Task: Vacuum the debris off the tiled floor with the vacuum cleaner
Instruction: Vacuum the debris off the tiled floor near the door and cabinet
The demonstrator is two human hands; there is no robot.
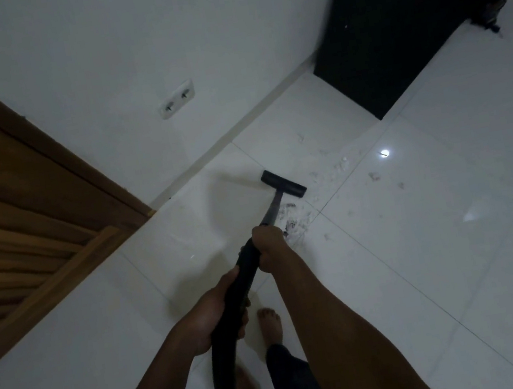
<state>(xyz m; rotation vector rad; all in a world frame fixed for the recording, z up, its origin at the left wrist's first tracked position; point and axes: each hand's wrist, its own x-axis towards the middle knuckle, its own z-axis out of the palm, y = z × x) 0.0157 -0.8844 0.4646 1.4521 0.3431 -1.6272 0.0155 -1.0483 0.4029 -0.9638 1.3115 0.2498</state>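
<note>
Currently both hands clamped on vacuum wand (270, 212): right hand (269, 246) forward, left hand (214, 316) behind. Nozzle (283, 184) flat on tiled floor (424, 234), beside debris (333, 174), possibly touching it.

The vacuum head (283, 184) is set on the floor (441, 231), debris (336, 170) just right of it, a cabinet (390, 26) beyond, a door (12, 201) left.

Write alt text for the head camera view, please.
Both bare hands, left hand and right hand, grip a black vacuum wand whose black T-shaped floor head rests on glossy white floor tiles beside scattered grey debris.
</note>
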